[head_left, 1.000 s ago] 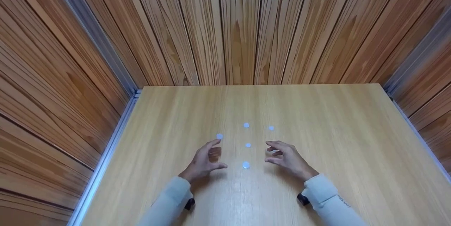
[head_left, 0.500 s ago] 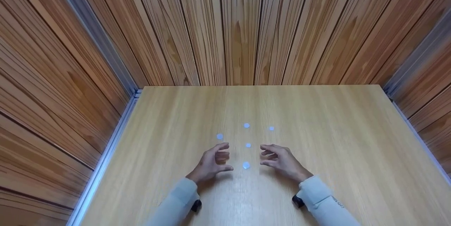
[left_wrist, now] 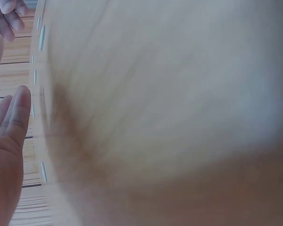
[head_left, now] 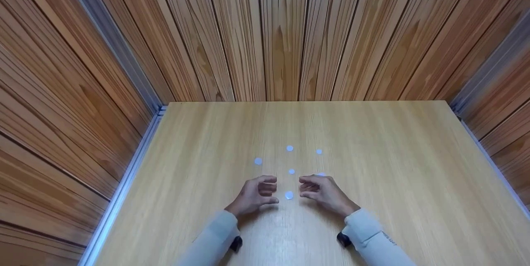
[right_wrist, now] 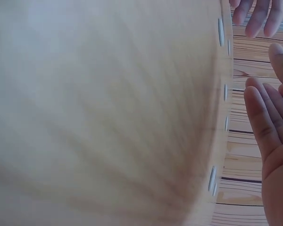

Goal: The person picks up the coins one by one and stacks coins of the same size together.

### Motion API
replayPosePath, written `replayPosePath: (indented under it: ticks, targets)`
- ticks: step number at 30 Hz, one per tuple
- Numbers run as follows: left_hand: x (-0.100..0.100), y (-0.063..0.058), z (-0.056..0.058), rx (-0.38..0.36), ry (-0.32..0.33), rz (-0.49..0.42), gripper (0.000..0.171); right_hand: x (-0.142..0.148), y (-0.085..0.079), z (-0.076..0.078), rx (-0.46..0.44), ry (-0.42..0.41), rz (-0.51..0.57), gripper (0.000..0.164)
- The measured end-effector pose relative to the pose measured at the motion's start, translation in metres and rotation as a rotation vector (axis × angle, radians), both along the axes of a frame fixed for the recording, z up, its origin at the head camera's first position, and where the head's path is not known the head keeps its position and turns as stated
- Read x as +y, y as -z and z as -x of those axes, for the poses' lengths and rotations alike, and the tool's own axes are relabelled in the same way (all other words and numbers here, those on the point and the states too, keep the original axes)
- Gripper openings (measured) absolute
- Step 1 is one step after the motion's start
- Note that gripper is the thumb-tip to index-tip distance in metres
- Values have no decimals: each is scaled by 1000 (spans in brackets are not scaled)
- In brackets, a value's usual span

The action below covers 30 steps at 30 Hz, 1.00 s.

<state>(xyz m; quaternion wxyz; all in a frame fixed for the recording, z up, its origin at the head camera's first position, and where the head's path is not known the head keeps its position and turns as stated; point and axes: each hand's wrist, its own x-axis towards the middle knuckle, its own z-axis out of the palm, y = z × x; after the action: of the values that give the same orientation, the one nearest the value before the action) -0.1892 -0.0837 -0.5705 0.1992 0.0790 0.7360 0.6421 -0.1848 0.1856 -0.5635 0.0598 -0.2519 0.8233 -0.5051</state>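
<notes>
1. Nearest: pale sleeves (head_left: 211, 233), black wrist unit (head_left: 236, 244) under each. I'd carry these clear of the counter (head_left: 207, 141) so neither wrist snags.
2. Left hand (head_left: 251, 194): fingers loosely bent, thumb apart, holding nothing. Shadow suggests it's raised; I can't tell how high.
3. Right hand (head_left: 327, 192): mirrors it, thumb-to-finger gap looks narrower, nothing gripped.
4. Near disc (head_left: 289, 195): lies flat between the hands, apart from both. Step looks like bracketing it; I'd keep both sides level and close evenly, no sweeping.
5. Part-hidden disc (head_left: 321, 174): just past the right hand, mostly covered from above. I'd watch those knuckles.
6. Centre disc (head_left: 291, 171): small, just beyond the fingertips. Left disc (head_left: 258, 161): past the left hand, untouched.
7. Farthest: right-far disc (head_left: 319, 151) and far disc (head_left: 290, 148), well apart from both hands. All look thin edge-on from the wrists; my guess is flat fingertip pressure beats pinching, since edges offer little grip.
</notes>
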Motion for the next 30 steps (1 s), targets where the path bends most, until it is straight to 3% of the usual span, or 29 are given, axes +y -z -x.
replayPosePath:
  ticks: [7, 12, 19, 23, 30]
  targets:
    - [5, 2, 0, 112, 55, 86, 48, -6, 1, 0, -25, -7, 7, 41]
    - [9, 4, 1, 109, 54, 84, 43, -10, 4, 0, -46, -10, 5, 41]
    - [15, 9, 1, 162, 67, 76, 39, -16, 8, 0, -57, -25, 22, 39]
    - [18, 11, 2, 188, 67, 39, 36, -21, 5, -2, -98, -16, 29, 38]
    - [24, 15, 3, 253, 52, 81, 28, -27, -3, -5, -105, -13, 19, 35]
